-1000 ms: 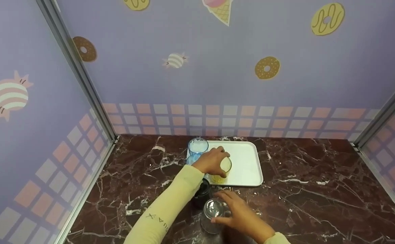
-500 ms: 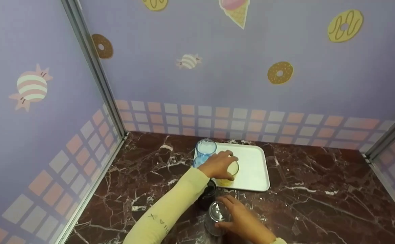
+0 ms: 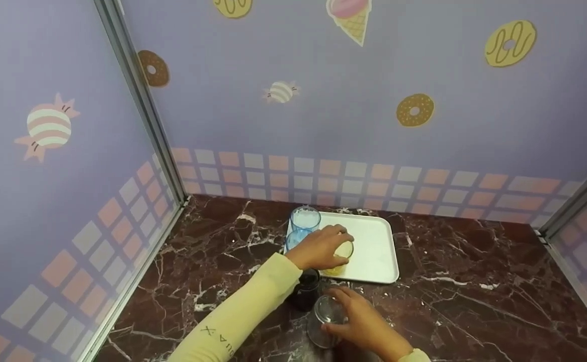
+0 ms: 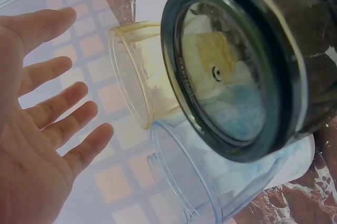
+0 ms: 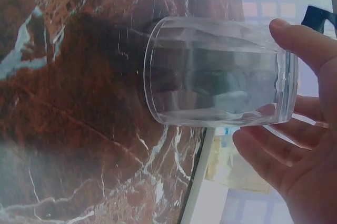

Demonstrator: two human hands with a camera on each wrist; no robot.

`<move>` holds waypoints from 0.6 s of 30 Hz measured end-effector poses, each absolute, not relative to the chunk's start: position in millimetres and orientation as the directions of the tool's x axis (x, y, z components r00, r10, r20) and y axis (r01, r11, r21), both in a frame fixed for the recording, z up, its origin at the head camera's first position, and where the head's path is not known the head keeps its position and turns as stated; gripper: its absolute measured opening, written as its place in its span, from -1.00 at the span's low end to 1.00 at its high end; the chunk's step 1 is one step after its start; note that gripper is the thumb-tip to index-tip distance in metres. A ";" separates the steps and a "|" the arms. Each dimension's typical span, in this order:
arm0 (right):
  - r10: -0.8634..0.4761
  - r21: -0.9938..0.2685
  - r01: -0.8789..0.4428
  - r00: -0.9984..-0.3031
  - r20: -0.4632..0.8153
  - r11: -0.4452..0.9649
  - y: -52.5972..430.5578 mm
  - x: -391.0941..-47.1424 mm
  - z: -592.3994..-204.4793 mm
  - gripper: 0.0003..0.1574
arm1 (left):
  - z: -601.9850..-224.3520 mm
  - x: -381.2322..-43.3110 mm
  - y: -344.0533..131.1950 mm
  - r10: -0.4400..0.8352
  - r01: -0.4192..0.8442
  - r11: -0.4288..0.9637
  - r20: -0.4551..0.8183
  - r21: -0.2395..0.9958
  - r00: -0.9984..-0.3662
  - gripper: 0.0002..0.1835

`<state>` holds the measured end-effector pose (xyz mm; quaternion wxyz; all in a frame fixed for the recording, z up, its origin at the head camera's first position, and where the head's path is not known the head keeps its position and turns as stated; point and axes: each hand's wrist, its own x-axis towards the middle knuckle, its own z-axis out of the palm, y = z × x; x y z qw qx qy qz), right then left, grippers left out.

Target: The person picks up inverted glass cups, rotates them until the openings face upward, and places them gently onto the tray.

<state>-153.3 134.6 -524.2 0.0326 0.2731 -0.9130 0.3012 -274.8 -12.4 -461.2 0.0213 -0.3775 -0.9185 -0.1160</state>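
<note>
In the head view my left hand is over a yellow-tinted clear cup standing upright on a white tray. The left wrist view shows its fingers spread and straight, apart from the rim of that yellow cup. Two blue clear cups stand at the tray's left side. A dark cup is upside down below my left wrist. Nearer to me, my right hand holds an upside-down clear cup near its base, thumb on one side and fingers on the other; its rim is at the counter.
The counter is dark red marble with white veins. Purple walls with printed sweets and a checked band enclose it at the back and both sides. A metal corner post stands at the left.
The head view has swung slightly, so the scene sits further right in it. Both hands stay at the same cups, with little other movement.
</note>
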 end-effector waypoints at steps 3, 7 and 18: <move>-0.473 -0.552 -0.518 -0.849 0.236 0.653 138.1 -157.7 -520.8 -0.22 | -457.5 -273.2 -17.1 0.690 0.707 0.675 0.156 0.214 -0.706 -0.50; -0.439 -0.556 -0.513 -0.856 0.274 0.653 147.0 -160.0 -519.2 -0.25 | -457.8 -268.4 -19.5 0.688 0.706 0.667 0.166 0.239 -0.706 -0.53; -0.212 -0.541 -0.430 -0.883 0.418 0.723 168.7 -162.9 -510.2 -0.25 | -459.3 -266.6 -24.8 0.673 0.692 0.520 0.258 0.501 -0.693 -0.64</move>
